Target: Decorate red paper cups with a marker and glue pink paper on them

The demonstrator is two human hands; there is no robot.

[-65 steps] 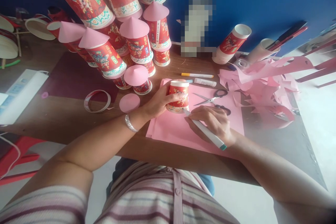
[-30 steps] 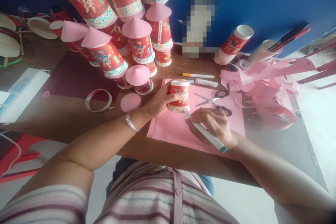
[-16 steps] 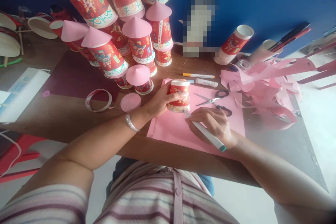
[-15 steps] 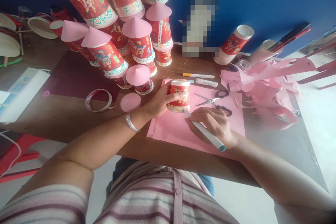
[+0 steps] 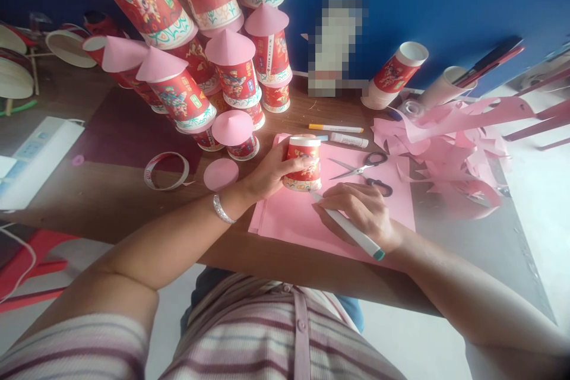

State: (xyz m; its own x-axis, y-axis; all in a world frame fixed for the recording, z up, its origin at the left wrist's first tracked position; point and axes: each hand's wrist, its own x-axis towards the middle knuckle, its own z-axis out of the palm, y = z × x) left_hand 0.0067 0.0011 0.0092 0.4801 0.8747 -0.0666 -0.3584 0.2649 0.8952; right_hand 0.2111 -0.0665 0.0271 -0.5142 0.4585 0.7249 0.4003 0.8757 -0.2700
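My left hand is wrapped round a red printed paper cup standing upside down on a pink paper sheet. My right hand grips a white marker with a teal end; its tip rests on the sheet at the cup's lower right rim. Scissors lie on the pink sheet just beyond my right hand.
Stacked red cups with pink cone tops crowd the back left. A pink paper disc and a cut cup rim ring lie left of the sheet. A yellow-capped pen, a glue stick and pink scraps lie behind and right.
Hardly anything differs: both hands keep their hold, and the marker tip has shifted slightly along the cup's rim.
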